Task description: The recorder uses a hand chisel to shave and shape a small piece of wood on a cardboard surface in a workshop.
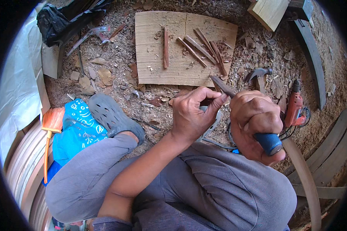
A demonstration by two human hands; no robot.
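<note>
My right hand is wrapped round the blue handle of a hand tool. A dark, narrow, blade-like length juts from the fist toward the far left; whether it is a knife or a chisel I cannot tell. My left hand is closed just left of it, thumb and forefinger bent together, the thumb tip close to the blade. What those fingers hold, if anything, is hidden. Beyond both hands, a flat wooden board bears several thin wood sticks and curled shavings.
To the right lie a claw hammer, an orange power drill and curved wood strips. On the left are an orange brush, blue patterned cloth and a black plastic bag. Sawdust and dry leaves cover the ground.
</note>
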